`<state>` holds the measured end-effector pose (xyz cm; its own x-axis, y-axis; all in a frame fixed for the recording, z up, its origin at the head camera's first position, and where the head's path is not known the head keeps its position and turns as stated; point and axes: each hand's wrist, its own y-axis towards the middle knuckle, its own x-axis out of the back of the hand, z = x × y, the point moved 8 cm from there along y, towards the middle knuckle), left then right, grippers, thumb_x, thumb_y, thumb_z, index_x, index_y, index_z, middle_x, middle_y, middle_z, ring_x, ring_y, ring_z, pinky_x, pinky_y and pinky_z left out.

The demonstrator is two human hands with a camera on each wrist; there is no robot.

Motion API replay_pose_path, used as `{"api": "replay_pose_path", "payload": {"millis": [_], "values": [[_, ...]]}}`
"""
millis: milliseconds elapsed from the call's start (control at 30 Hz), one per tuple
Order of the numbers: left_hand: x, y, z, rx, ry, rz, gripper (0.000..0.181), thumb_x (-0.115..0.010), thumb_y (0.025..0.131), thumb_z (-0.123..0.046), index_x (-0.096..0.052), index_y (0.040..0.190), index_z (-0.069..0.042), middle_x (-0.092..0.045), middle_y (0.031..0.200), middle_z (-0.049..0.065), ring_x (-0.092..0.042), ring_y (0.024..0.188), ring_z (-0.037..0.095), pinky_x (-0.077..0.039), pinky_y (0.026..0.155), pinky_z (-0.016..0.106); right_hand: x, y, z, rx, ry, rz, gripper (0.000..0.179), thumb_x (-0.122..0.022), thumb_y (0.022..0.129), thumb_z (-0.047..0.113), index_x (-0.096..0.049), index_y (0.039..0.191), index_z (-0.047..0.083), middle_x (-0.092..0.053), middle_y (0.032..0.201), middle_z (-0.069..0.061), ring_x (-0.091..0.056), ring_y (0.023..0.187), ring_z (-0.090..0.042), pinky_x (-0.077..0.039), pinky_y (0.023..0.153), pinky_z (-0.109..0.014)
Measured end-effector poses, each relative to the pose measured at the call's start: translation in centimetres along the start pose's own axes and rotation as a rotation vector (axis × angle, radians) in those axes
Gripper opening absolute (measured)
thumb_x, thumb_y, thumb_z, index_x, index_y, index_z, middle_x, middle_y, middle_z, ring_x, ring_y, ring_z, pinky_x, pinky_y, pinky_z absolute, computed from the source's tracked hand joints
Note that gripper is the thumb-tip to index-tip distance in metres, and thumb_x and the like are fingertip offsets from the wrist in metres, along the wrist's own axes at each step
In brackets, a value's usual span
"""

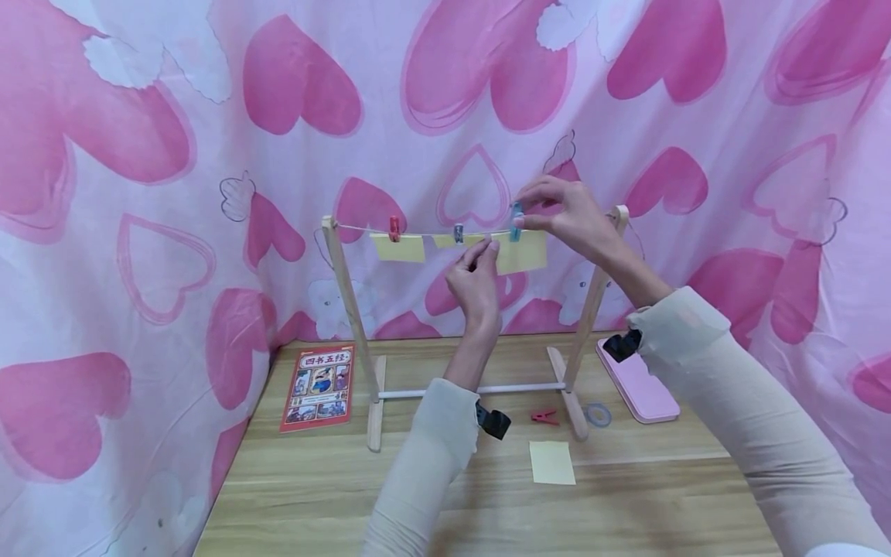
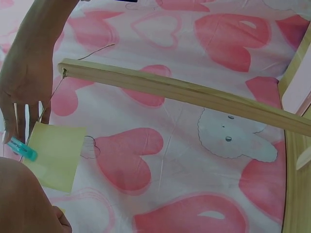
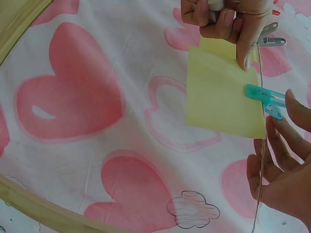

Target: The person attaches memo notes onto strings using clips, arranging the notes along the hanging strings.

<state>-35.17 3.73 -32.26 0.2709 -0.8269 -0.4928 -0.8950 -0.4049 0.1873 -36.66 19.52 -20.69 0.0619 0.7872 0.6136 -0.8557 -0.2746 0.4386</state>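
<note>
A string [image 3: 261,179] runs between two wooden posts. On its right part hangs a yellow sticky note [image 1: 524,255], with a teal clothespin [image 3: 255,92] over the note's top edge and the string. My right hand [image 1: 571,220] pinches the clothespin's handles between thumb and finger. At the note's top left corner, the thumb and finger of my left hand [image 1: 476,282] pinch the paper. Further left, a grey clothespin [image 1: 458,233] holds a second note [image 1: 444,241], partly hidden behind the left hand. A red clothespin [image 1: 394,229] holds a third note [image 1: 400,249].
The wooden stand's left post [image 1: 351,298] and right post [image 1: 590,317] rise from the table [image 1: 313,495]. Around its feet lie a red booklet [image 1: 319,387], a loose red clothespin [image 1: 545,418], a loose yellow note [image 1: 553,463], a grey ring [image 1: 599,415] and a pink case [image 1: 643,391].
</note>
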Motion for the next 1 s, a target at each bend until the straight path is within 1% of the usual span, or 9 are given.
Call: {"api": "replay_pose_path", "payload": {"millis": [133,200,300,433,633,700,800,900,1000], "values": [[0.0,-0.1,0.3,0.02,0.002,0.005,0.019,-0.081,0.098,-0.003,-0.082,0.116,0.002,-0.082,0.115,0.015,-0.056,0.08,0.006,-0.049,0.071,0.016,-0.1,-0.2,0.1,0.025,-0.036,0.002,0.034,-0.082,0.099,0.014,-0.077,0.13,0.001,-0.07,0.132,-0.017,-0.064,0.124,-0.035,-0.048,0.11,-0.053],[0.1,-0.2,0.5,0.032,0.006,0.012,0.02,-0.08,0.099,-0.003,-0.082,0.117,0.003,-0.081,0.111,0.013,-0.055,0.081,0.007,-0.049,0.071,0.017,-0.2,-0.3,0.3,0.048,-0.055,-0.002,0.034,-0.083,0.098,0.011,-0.077,0.13,0.0,-0.07,0.13,-0.018,-0.064,0.124,-0.036,-0.047,0.113,-0.056],[0.3,-0.4,1.1,0.059,0.04,0.031,0.022,-0.081,0.1,-0.007,-0.082,0.119,0.002,-0.076,0.098,0.004,-0.056,0.084,0.008,-0.05,0.075,0.019,-0.2,-0.4,0.4,0.086,-0.078,-0.016,0.035,-0.084,0.096,0.007,-0.076,0.129,-0.003,-0.07,0.127,-0.021,-0.065,0.123,-0.038,-0.047,0.114,-0.058],[0.4,-0.9,2.2,0.098,0.108,0.092,0.025,-0.081,0.101,-0.014,-0.082,0.12,0.001,-0.062,0.085,-0.003,-0.056,0.084,0.009,-0.048,0.076,0.022,-0.2,-0.5,0.6,0.113,-0.102,-0.028,0.035,-0.085,0.096,0.006,-0.075,0.128,-0.004,-0.071,0.125,-0.023,-0.066,0.12,-0.039,-0.048,0.112,-0.058],[0.6,-1.6,3.7,0.111,0.178,0.167,0.017,-0.079,0.101,-0.013,-0.082,0.107,0.003,-0.055,0.076,-0.007,-0.051,0.077,0.008,-0.043,0.071,0.022,0.0,-1.0,0.4,0.09,-0.092,-0.023,0.042,-0.084,0.097,0.007,-0.072,0.137,-0.001,-0.069,0.131,-0.023,-0.066,0.123,-0.04,-0.049,0.111,-0.059],[0.6,-1.7,3.9,0.108,0.18,0.176,0.017,-0.078,0.101,-0.012,-0.081,0.105,0.005,-0.055,0.076,-0.008,-0.05,0.077,0.007,-0.043,0.071,0.021,0.2,-1.4,0.5,0.097,-0.087,-0.037,0.047,-0.084,0.097,0.008,-0.07,0.141,0.0,-0.068,0.135,-0.022,-0.066,0.125,-0.039,-0.05,0.111,-0.054],[0.8,-1.9,4.2,0.114,0.175,0.176,0.017,-0.078,0.101,-0.011,-0.08,0.106,0.006,-0.058,0.078,-0.008,-0.053,0.078,0.006,-0.045,0.071,0.021,1.0,-2.5,0.9,0.128,-0.086,-0.096,0.05,-0.084,0.098,0.01,-0.069,0.144,0.003,-0.068,0.138,-0.019,-0.066,0.127,-0.037,-0.049,0.111,-0.033],[0.9,-1.9,4.4,0.124,0.174,0.177,0.018,-0.079,0.101,-0.011,-0.08,0.109,0.005,-0.06,0.08,-0.008,-0.055,0.079,0.005,-0.046,0.072,0.02,2.1,-4.3,1.3,0.184,-0.05,-0.202,0.043,-0.082,0.098,0.006,-0.072,0.141,0.003,-0.071,0.135,-0.016,-0.066,0.124,-0.024,-0.046,0.105,-0.02],[1.1,-2.1,4.8,0.129,0.179,0.192,0.02,-0.079,0.102,-0.012,-0.081,0.114,0.003,-0.056,0.077,-0.008,-0.051,0.077,0.005,-0.046,0.072,0.021,2.6,-6.9,1.2,0.236,-0.006,-0.282,0.038,-0.078,0.099,-0.001,-0.073,0.137,0.0,-0.073,0.132,-0.017,-0.062,0.12,-0.011,-0.044,0.104,-0.02]]}}
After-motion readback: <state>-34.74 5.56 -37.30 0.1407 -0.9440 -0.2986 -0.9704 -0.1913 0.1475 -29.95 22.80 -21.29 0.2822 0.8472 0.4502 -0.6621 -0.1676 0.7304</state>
